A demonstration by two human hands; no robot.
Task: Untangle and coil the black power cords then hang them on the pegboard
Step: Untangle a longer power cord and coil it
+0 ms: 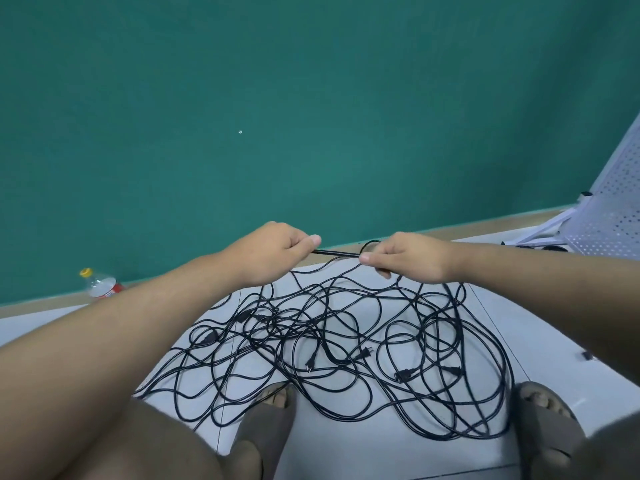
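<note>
Holding one black cord (pixel 335 253) tight between both hands, above the big messy pile.

My left hand (pixel 273 252) pinches the cord and my right hand (pixel 410 258) pinches it too, so a short straight bit runs side to side between them. The other black power cords (pixel 346 344) lie tangled on the floor (pixel 540 341), just below my hands and toward my feet. The pegboard (pixel 609 216) leans far off to the right, so my right hand is nearer to it, I think.
</note>
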